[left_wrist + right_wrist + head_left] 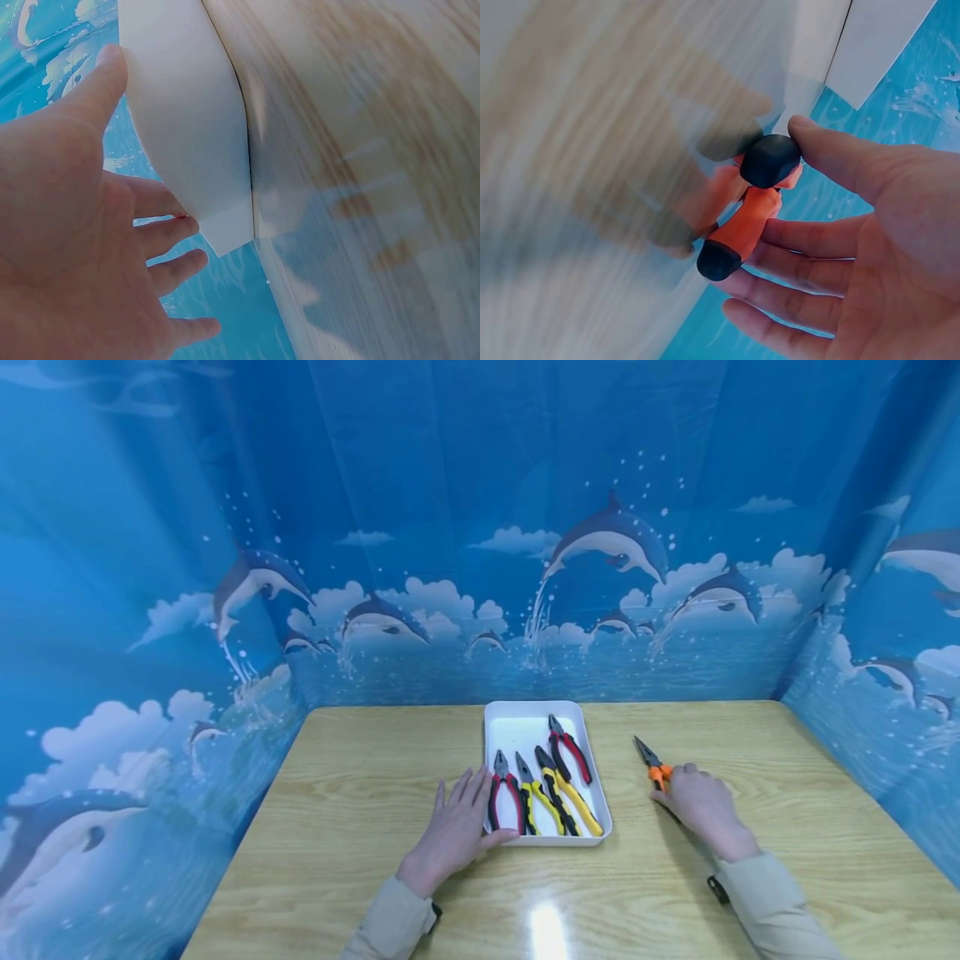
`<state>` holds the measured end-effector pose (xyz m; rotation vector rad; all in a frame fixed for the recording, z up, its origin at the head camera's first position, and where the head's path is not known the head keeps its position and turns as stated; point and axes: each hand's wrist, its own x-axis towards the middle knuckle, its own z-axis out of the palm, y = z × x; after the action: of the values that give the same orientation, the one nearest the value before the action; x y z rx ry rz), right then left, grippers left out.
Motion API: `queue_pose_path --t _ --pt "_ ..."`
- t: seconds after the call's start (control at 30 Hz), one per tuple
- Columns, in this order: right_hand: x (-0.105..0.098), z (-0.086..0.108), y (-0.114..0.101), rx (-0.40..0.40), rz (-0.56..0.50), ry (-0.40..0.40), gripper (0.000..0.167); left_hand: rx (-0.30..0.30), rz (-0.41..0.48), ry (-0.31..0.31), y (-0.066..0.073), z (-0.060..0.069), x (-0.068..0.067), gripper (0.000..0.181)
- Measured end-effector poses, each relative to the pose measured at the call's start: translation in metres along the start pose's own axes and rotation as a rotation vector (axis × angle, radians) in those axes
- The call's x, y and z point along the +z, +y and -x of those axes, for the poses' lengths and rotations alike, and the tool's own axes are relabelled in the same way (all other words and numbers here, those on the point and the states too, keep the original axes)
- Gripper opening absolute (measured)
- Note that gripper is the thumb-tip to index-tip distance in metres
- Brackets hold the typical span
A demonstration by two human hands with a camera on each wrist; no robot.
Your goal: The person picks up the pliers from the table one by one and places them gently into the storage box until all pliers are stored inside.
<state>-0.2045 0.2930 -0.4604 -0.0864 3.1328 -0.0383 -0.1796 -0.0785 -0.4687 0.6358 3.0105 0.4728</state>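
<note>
My right hand [701,808] holds long-nosed pliers [657,772] with orange and black handles on the table, right of a white tray [517,727]. In the right wrist view the thumb is against one handle and the fingers lie along the other handle [748,225]. My left hand [452,833], fingers extended, touches the tray's left side and near corner. Inside the tray lie red-and-black pliers [501,765], yellow-and-black long-nosed pliers [551,810], larger yellow-and-black pliers [581,802] and, farther back, another red-and-black pair [556,743].
The wooden table [375,752] extends on both sides of the tray. A blue curtain [450,485] printed with dolphins hangs behind it and along both sides. Light reflects off the table near its front.
</note>
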Motion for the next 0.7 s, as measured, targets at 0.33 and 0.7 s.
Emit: queue_pose_path --t 0.33,0.7 --pt "0.003 0.003 -0.014 -0.046 0.026 0.04 0.055 -0.012 -0.004 -0.007 0.0 -0.001 0.001 0.099" --pt "0.006 0.007 -0.021 -0.075 0.045 0.088 0.056 0.006 -0.019 0.008 0.0 0.0 0.001 0.099"
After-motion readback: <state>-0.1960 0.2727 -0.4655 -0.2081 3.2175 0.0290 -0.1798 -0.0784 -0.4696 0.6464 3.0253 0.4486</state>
